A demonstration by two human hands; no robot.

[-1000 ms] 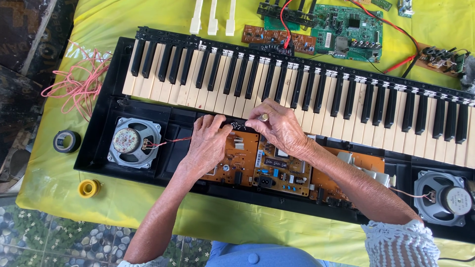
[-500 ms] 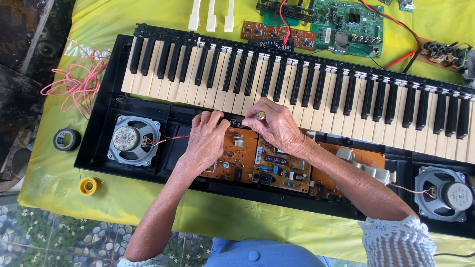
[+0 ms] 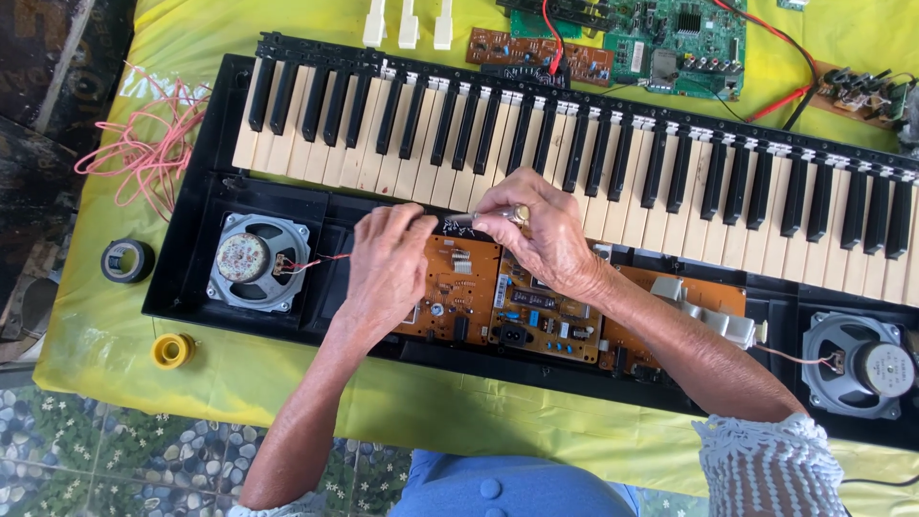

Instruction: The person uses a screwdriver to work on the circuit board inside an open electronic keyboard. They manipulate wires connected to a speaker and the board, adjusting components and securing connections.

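An opened electronic keyboard lies on a yellow cloth, its black and white keys at the far side. Orange circuit boards sit in its black casing. My left hand rests on the left end of the boards, fingers curled at a black strip by the keys. My right hand pinches a small silvery metal piece just above the boards, its fingertips close to the left hand's.
Round speakers sit at the left and right ends of the casing. A pink wire bundle, a black tape roll and a yellow spool lie left. Green and brown boards and loose white keys lie beyond.
Both hands stay over the orange boards; the fingertips shift slightly around the small metal piece near the keys.
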